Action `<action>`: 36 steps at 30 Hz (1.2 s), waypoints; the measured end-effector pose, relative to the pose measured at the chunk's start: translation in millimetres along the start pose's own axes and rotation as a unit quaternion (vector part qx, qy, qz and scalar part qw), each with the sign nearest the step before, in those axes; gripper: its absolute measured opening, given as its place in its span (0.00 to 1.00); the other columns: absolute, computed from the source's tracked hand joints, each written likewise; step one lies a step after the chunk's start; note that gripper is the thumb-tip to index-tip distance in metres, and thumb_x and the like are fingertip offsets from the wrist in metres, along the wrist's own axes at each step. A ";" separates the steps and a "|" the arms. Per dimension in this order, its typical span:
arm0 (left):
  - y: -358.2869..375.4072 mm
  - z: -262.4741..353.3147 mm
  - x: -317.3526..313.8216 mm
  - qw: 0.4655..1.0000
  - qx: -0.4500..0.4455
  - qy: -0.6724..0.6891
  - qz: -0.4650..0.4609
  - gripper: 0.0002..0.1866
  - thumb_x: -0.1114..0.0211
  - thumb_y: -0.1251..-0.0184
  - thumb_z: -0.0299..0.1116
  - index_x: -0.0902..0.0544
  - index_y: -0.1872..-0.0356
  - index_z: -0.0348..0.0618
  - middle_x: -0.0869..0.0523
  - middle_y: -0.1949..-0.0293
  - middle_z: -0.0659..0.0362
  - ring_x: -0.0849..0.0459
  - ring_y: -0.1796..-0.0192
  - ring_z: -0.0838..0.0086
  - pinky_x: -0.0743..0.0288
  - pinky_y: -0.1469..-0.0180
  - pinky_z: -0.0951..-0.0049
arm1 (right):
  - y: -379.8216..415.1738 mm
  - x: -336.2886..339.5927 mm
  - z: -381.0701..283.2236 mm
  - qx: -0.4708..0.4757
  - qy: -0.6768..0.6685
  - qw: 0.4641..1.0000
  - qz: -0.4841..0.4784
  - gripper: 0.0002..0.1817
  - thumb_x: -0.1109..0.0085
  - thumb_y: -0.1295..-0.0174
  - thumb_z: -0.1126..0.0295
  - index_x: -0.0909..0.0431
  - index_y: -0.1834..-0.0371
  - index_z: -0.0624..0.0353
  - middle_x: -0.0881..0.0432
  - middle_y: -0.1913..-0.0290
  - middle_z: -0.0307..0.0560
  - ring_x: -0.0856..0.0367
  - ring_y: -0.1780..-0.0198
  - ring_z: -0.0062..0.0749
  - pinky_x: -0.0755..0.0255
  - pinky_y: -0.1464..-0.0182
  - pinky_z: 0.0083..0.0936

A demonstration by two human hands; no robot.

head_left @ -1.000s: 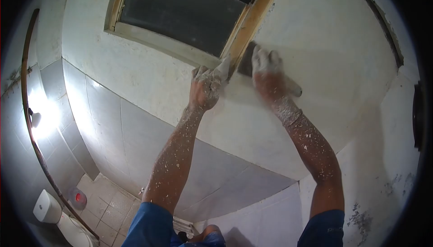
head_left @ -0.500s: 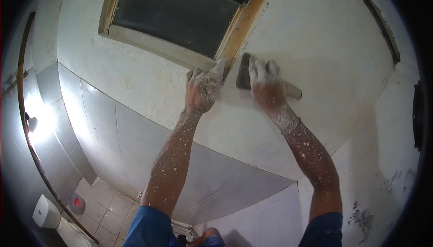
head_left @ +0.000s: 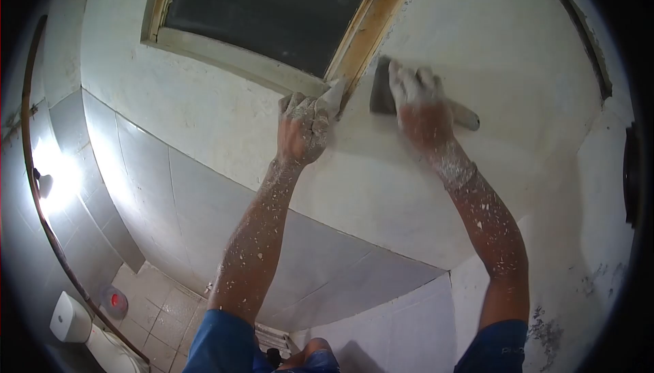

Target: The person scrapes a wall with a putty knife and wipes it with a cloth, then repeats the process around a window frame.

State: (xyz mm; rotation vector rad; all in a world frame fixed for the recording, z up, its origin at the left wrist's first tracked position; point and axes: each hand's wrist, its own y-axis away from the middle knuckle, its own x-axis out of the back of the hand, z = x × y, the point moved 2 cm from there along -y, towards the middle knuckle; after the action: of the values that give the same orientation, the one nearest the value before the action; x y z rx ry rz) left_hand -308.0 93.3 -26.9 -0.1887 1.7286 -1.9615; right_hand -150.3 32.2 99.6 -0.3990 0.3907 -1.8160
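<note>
My right hand (head_left: 424, 104), coated in white powder, is closed round a putty knife (head_left: 383, 88). Its wide dark blade lies close against the painted wall (head_left: 490, 94), right of the window frame, while the pale handle sticks out behind the palm. Just under the window's lower right corner, my left hand (head_left: 301, 128) has its powdery fingers curled round a whitish, pointed flat piece (head_left: 332, 99). The piece's kind is unclear, as the fingers cover much of it. Its tip points up at the wooden frame (head_left: 361, 49).
Above is a dark window pane (head_left: 252, 19). Grey tiles (head_left: 211, 185) cover the lower wall. At the left, a long brown pole (head_left: 34, 155) leans near a bright lamp (head_left: 51, 179). A white toilet (head_left: 71, 317) and a red round item (head_left: 114, 302) are down on the floor.
My right hand has moved up and to the right along the wall with the putty knife. My left hand stays near the window corner. The view has shifted slightly.
</note>
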 end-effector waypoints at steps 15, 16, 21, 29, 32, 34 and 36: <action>-0.2 -0.4 -1.2 1.000 0.020 -0.008 -0.012 0.09 0.47 0.46 0.28 0.20 0.67 0.38 0.19 0.68 0.51 0.26 0.61 0.54 0.36 0.49 0.55 | -15.8 -5.6 32.5 0.007 -0.039 0.999 0.018 0.25 0.46 0.49 0.72 0.27 0.44 0.67 0.25 0.57 0.44 0.28 0.55 0.36 0.29 0.53 0.31; 2.5 -3.4 -0.3 0.999 0.030 -0.024 -0.034 0.08 0.47 0.48 0.27 0.20 0.68 0.39 0.19 0.68 0.52 0.26 0.60 0.54 0.36 0.49 0.55 | -11.6 -2.8 30.3 0.009 -0.042 0.999 0.015 0.25 0.46 0.49 0.72 0.27 0.44 0.67 0.25 0.57 0.44 0.28 0.55 0.36 0.29 0.53 0.31; -1.5 0.1 -4.6 0.999 0.008 -0.036 0.019 0.11 0.47 0.48 0.27 0.19 0.65 0.38 0.18 0.67 0.51 0.25 0.59 0.53 0.36 0.49 0.56 | -6.6 0.1 36.2 0.035 -0.032 0.996 0.081 0.25 0.46 0.49 0.73 0.27 0.43 0.66 0.25 0.57 0.45 0.28 0.54 0.37 0.29 0.52 0.33; -1.0 2.1 -6.8 1.000 0.010 -0.023 0.015 0.12 0.50 0.40 0.32 0.20 0.65 0.37 0.19 0.66 0.50 0.25 0.59 0.51 0.37 0.49 0.56 | -12.3 -4.1 41.0 0.053 -0.032 0.995 0.080 0.25 0.45 0.49 0.73 0.27 0.45 0.67 0.25 0.55 0.45 0.28 0.52 0.36 0.28 0.52 0.30; -0.3 0.1 -3.8 0.999 0.024 -0.024 -0.028 0.11 0.50 0.41 0.32 0.20 0.67 0.38 0.19 0.66 0.50 0.25 0.58 0.51 0.38 0.49 0.56 | -13.1 -0.5 36.6 0.023 -0.026 0.999 0.028 0.24 0.44 0.49 0.72 0.26 0.46 0.67 0.24 0.55 0.44 0.28 0.52 0.35 0.28 0.52 0.30; 2.4 2.0 -1.5 0.998 0.032 -0.012 -0.048 0.11 0.49 0.41 0.32 0.20 0.67 0.38 0.19 0.65 0.50 0.25 0.57 0.50 0.38 0.49 0.56 | -4.2 9.0 32.8 0.025 -0.024 0.999 0.004 0.24 0.44 0.49 0.72 0.26 0.47 0.67 0.24 0.55 0.44 0.28 0.52 0.35 0.29 0.53 0.29; 0.5 1.0 -5.2 1.000 0.017 -0.025 0.005 0.12 0.49 0.40 0.34 0.20 0.65 0.38 0.18 0.64 0.50 0.25 0.56 0.50 0.38 0.48 0.57 | -15.0 7.1 32.7 0.039 -0.009 0.999 -0.005 0.23 0.44 0.49 0.72 0.26 0.48 0.67 0.24 0.55 0.44 0.28 0.52 0.35 0.29 0.53 0.29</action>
State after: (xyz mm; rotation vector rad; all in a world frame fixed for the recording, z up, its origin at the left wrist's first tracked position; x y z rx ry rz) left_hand -303.0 94.7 -26.0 -0.2150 1.6609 -1.9608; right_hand -149.8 27.4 135.9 -0.3632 0.3061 -1.8308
